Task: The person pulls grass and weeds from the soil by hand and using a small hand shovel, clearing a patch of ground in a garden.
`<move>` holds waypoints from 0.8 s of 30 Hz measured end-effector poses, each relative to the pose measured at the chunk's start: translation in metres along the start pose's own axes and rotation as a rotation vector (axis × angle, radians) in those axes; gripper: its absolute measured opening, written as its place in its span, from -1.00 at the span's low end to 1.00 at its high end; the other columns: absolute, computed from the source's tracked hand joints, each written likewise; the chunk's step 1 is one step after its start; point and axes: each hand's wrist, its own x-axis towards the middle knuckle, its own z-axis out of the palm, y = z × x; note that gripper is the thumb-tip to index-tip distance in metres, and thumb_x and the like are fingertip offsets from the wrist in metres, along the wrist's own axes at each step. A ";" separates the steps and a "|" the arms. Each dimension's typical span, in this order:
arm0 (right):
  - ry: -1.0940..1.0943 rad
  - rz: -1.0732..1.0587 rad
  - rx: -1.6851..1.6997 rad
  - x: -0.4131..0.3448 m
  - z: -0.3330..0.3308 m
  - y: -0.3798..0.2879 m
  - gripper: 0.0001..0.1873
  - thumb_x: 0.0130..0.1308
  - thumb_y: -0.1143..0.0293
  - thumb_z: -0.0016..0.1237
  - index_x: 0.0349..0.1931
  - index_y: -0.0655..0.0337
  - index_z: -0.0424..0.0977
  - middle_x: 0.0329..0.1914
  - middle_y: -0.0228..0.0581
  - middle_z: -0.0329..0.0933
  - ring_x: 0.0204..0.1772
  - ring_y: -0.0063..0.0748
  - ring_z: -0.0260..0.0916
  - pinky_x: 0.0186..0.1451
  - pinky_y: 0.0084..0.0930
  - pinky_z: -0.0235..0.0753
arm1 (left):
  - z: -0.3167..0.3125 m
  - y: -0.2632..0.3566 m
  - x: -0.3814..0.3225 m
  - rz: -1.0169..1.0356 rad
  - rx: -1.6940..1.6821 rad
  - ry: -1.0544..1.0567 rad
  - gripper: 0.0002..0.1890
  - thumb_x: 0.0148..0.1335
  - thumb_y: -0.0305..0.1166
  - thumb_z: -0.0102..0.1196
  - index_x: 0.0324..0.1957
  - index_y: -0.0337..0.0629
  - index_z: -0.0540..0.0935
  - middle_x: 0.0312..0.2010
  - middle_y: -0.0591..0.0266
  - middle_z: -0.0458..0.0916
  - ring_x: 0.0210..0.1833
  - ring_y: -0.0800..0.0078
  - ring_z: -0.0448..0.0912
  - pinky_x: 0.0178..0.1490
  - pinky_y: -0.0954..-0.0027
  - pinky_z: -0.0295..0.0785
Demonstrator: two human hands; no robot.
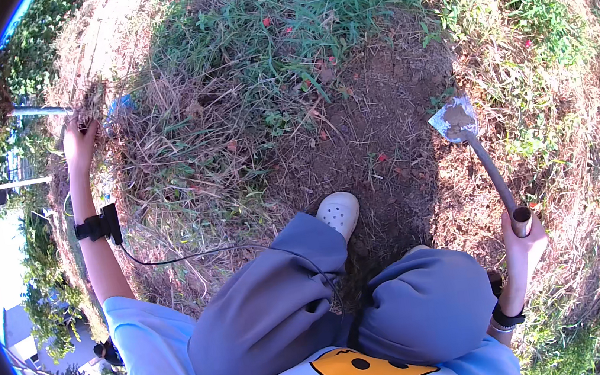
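Note:
My right hand (pixel 528 241) grips the near end of a small spade (pixel 494 175), just below an open metal tube end. Its pale, soil-smeared blade (pixel 457 120) points away from me, over the border of bare dirt and grass. Stretched far out to the left, my left hand (pixel 81 142) has thumb and fingers around a dark clump of dry weeds (pixel 90 101); the fingertips are partly hidden in it. A bit of blue material (pixel 120 105) lies beside that clump.
I am squatting on bare soil (pixel 373 94), a pale clog (pixel 340 213) on one foot. Green grass (pixel 280 27) grows ahead, dry cut grass (pixel 549 202) lies right. A black cable (pixel 190 255) runs from my left wrist band across my leg. A person (pixel 108 353) is in the left background.

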 end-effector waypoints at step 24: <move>-0.147 -0.245 -0.117 0.120 0.186 -0.049 -0.71 0.01 0.13 0.08 -0.49 0.19 0.49 -0.61 -0.10 0.50 -0.47 -0.05 0.50 -0.39 -0.24 0.47 | 0.142 0.447 -0.095 1.336 0.249 0.003 -0.09 -0.08 -0.12 0.24 0.30 -0.17 0.11 0.28 -0.05 0.12 0.32 0.10 0.15 0.29 0.07 0.10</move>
